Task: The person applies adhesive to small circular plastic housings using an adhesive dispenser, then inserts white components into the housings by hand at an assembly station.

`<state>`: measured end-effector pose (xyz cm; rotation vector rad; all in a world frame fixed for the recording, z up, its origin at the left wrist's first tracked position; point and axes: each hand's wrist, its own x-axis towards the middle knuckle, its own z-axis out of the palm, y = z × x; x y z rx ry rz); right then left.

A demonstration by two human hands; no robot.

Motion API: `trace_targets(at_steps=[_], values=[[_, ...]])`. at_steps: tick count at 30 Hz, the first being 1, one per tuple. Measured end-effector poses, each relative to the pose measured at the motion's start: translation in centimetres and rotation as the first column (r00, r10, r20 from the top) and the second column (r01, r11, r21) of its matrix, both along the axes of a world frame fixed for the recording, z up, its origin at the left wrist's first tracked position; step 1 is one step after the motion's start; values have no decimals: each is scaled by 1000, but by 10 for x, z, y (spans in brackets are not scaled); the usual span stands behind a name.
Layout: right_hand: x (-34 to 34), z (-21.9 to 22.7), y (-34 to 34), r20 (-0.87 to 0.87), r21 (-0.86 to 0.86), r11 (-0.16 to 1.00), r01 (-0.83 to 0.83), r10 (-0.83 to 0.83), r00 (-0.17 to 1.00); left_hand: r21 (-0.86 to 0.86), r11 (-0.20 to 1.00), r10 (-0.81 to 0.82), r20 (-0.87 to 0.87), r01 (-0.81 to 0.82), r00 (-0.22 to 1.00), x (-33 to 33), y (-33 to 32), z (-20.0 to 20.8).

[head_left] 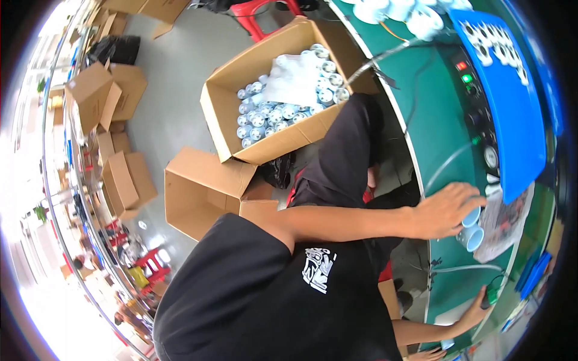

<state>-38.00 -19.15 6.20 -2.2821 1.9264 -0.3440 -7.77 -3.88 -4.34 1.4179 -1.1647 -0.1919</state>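
Note:
My left hand point(448, 210) reaches across the green worktable point(445, 114), its fingers curled around a light-blue cup point(471, 217). A second light-blue cup point(472, 238) lies right below it, touching or nearly touching. Both mouths face the right. Toward the lower right, my right hand point(472, 314) is closed around a small green device point(492, 295); its arm is only partly visible at the shirt's edge. A thin dark cord loops over the device, and a clear tube point(466, 268) runs close by. Its working end is too small to make out.
A carton point(217, 120) of light-blue cups stands beyond my leg, near an open carton point(195, 204). On the table are a controller point(475, 114) with lit switches, a blue tray point(512, 120) of small white parts and a plastic bag point(503, 225). Another person's hand point(427, 355) shows below.

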Motion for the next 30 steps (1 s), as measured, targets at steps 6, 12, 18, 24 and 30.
trace_targets(at_steps=[6,12,18,24,30], values=[[-6,-50,8,-165,-52,969,242,-247,955,26,1000,11,14,-11,1000,-7,1,-5],[-36,-42,-27,-298,50,999,5,10,954,126,990,-69,10,67,998,-2,5,2],[84,11,-13,191,-159,979,-130,159,969,127,991,-41,52,34,998,0,4,10],[223,62,11,453,-108,845,-524,511,731,176,982,-78,61,66,995,3,5,13],[355,47,-19,61,-340,221,-914,975,214,199,978,-76,88,57,993,1,2,18]])
